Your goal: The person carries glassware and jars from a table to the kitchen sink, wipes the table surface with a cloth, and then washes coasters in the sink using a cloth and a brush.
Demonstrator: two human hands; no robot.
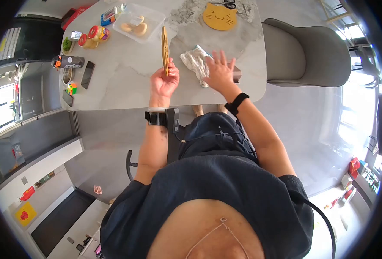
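Observation:
My left hand (166, 80) grips a thin yellow mat (164, 47) by its lower end and holds it upright above the table. The mat is seen almost edge-on, so its face is mostly hidden. With fingers spread, my right hand (220, 71) is over or beside a crumpled white cloth (195, 62); whether it touches the cloth I cannot tell. A small brownish box-like item (237, 74) is partly covered by that hand. Farther back lies a yellow cat-face mat (219, 17) of similar colour.
The marble-patterned table (122, 82) bears a clear plastic tray (154, 21) with bread-like pieces, red-lidded jars (97, 33), a dark bottle (70, 62), a phone (88, 74), a puzzle cube (71, 89) and black scissors (229, 4). A grey chair (305, 52) stands at the right edge.

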